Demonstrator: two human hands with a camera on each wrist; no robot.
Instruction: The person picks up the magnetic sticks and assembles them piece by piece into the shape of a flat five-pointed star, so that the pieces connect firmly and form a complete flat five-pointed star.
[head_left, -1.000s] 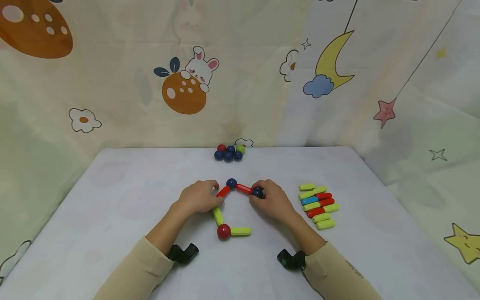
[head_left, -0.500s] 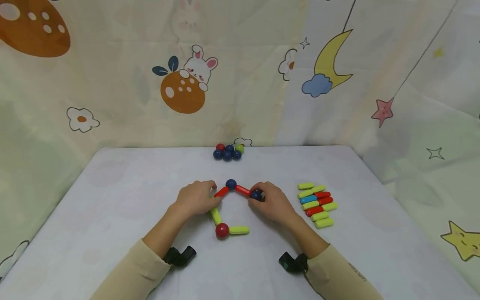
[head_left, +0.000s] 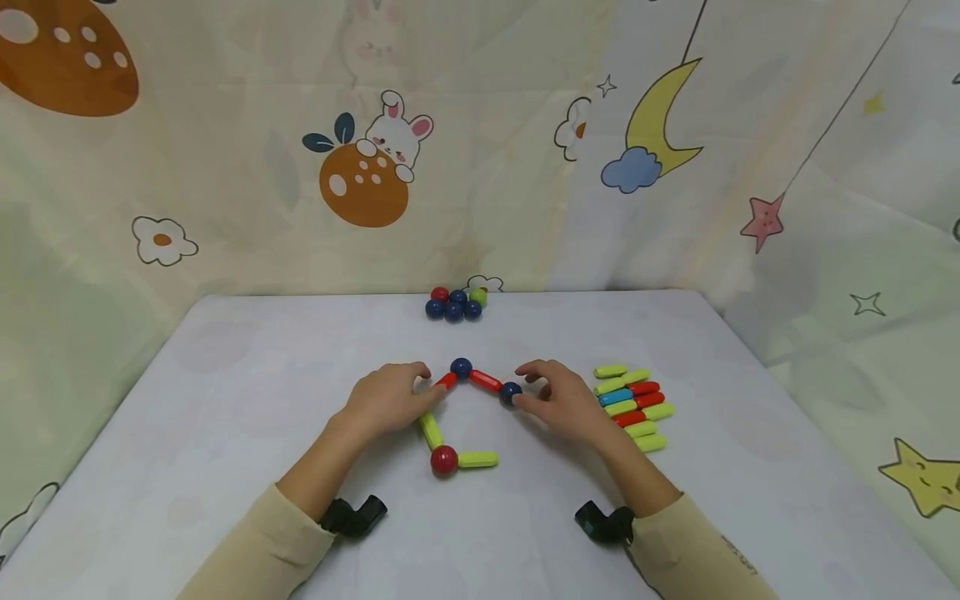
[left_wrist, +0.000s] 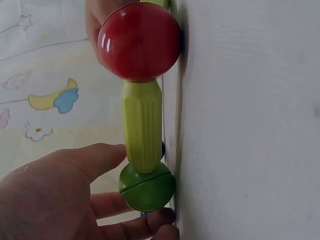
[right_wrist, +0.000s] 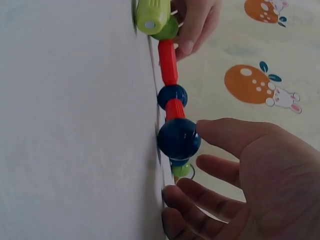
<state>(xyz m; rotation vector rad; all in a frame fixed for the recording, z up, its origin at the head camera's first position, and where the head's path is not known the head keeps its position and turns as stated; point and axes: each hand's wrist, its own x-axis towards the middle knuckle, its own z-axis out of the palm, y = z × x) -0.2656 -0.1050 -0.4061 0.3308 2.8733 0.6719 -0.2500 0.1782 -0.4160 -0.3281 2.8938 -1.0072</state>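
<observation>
Magnetic rods and balls form a chain curving around the table's middle. My left hand (head_left: 390, 398) holds its green ball (left_wrist: 147, 187), with the thumb by a lime rod (left_wrist: 142, 120); in the head view the hand covers that ball. The lime rod leads to a red ball (head_left: 444, 461), from which another lime rod (head_left: 477, 459) points right. The other way, a red rod (head_left: 447, 381), a dark blue ball (head_left: 461, 368) and a second red rod (head_left: 485, 380) end at another dark blue ball (head_left: 511, 393). My right hand (head_left: 562, 400) is spread there, its thumb touching that ball.
Loose lime, red and blue rods (head_left: 632, 408) lie in a stack to the right, close by my right hand. Several spare balls (head_left: 453, 310) cluster at the table's back edge. A patterned cloth (head_left: 480, 167) hangs behind the white table (head_left: 262, 350).
My right hand has let go of the end dark blue ball; its fingers have spread and moved slightly right. The left hand has stayed at the chain's left side.
</observation>
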